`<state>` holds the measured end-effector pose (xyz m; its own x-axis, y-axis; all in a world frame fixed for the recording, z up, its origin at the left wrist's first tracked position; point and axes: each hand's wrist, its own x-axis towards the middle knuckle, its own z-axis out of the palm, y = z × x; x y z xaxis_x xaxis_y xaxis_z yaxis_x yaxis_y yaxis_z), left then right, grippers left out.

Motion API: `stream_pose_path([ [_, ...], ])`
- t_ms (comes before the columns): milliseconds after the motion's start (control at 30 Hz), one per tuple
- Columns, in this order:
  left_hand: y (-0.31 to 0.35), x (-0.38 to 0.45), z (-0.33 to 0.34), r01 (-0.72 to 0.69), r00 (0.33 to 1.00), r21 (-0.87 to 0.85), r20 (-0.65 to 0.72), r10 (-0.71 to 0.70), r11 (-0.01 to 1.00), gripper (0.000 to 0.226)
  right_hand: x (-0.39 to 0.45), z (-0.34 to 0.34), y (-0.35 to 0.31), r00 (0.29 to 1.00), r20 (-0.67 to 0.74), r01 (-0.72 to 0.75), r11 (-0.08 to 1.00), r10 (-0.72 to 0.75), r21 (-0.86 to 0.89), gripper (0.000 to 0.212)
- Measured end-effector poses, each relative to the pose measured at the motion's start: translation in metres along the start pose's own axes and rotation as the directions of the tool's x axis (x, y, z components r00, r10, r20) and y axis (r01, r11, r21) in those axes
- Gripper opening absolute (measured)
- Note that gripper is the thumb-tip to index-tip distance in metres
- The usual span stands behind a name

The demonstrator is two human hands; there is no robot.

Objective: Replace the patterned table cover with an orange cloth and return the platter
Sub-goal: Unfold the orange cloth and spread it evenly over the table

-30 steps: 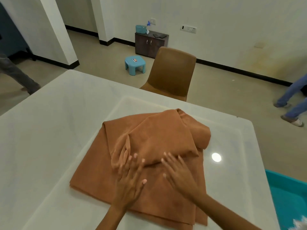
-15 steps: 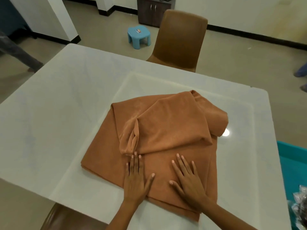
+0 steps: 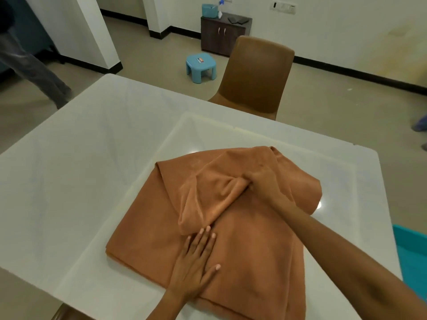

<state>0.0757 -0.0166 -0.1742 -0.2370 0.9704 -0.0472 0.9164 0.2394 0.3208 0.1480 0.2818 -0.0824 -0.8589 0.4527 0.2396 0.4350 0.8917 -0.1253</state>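
White glossy table (image 3: pixel 76 181), tiled floor beyond it. Orange cloth (image 3: pixel 249 250) lies folded in several layers on the near-right part of the table, its near edge reaching the table's near edge. Fabric: plain rust-orange, soft nap like a towel, no pattern. Lower layers flat; the top layer is bunched into a raised ridge running from the middle toward the near-left, with a rolled fold on the side toward the right edge. Left hand (image 3: pixel 196 264) rests flat on the lower layers, fingers straight and close together, tips touching the foot of the ridge. Right hand (image 3: pixel 265 183) has fingers curled, gripping a gather of the top layer. Brown chair (image 3: pixel 256 75) stands at the table's far edge; blue stool (image 3: pixel 201 65) on the floor behind
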Motion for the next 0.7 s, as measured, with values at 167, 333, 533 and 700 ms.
stream_pose_path([
  [167, -0.003, 0.016, 0.002, 0.052, 0.998, -0.021, 0.046, -0.051, 0.998, 0.07, 0.016, 0.001, -0.013, 0.87, 0.034, -0.482, 0.836, 0.491, 0.261, 0.025],
  [333, -0.002, 0.006, 0.006, 0.049, 0.997, -0.004, 0.06, -0.049, 0.999, 0.073, -0.027, 0.022, -0.029, 0.975, -0.057, -0.206, 0.967, 0.217, 0.148, 0.057],
  [533, 0.0, -0.01, 0.004, 0.025, 1.0, 0.0, 0.017, -0.025, 1.0, 0.072, -0.072, 0.047, -0.027, 0.96, 0.215, -0.195, 0.979, 0.18, 0.052, 0.065],
  [700, 0.006, 0.004, -0.015, 0.068, 0.99, -0.055, -0.117, -0.074, 0.996, 0.069, -0.093, 0.05, -0.021, 0.971, 0.16, -0.183, 0.982, 0.176, 0.035, 0.06],
])
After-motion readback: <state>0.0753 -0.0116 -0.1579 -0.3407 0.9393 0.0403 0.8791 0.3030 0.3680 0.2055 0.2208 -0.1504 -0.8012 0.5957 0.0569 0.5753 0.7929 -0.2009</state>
